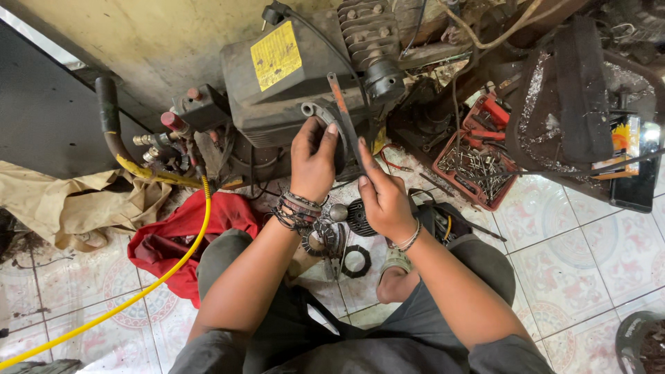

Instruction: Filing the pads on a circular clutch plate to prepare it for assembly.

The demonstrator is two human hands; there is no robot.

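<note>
I sit on a tiled floor in front of a small dark engine (291, 76) with a yellow label and a finned cylinder. My left hand (313, 161) holds a grey curved metal part (320, 114) against the engine's front. My right hand (383, 201) grips a thin orange-handled blade tool (344, 114), whose tip reaches up beside that part. Both wrists wear bracelets. Below my hands lie a round finned black part (360, 218), a toothed ring (323, 239) and a black gasket ring (356, 261).
A yellow hose (149, 287) crosses the floor at left, over a red cloth (179, 239) and a beige cloth (69, 201). A red tray of bolts and pliers (478, 163) sits at right. A dark bag (578, 97) stands behind it.
</note>
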